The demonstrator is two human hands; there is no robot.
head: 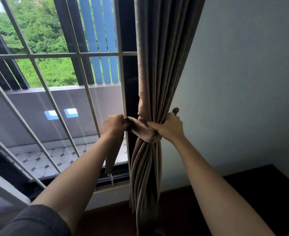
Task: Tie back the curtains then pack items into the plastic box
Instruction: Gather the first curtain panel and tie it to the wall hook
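Note:
A brown curtain [159, 65] hangs gathered into a bundle at the right edge of the window. A matching fabric tieback band [143, 132] wraps around its waist. My left hand [114, 125] grips the band's left end, and a loose tail of the band hangs down below that hand. My right hand [168, 127] grips the band and the curtain folds on the right side. Just above my right hand a small brown wall hook [175, 110] sticks out of the wall. No plastic box is in view.
A window with grey metal bars [55, 56] fills the left, with a balcony and trees beyond. A pale wall [242, 82] is on the right. Dark wood furniture [259, 193] lies low right.

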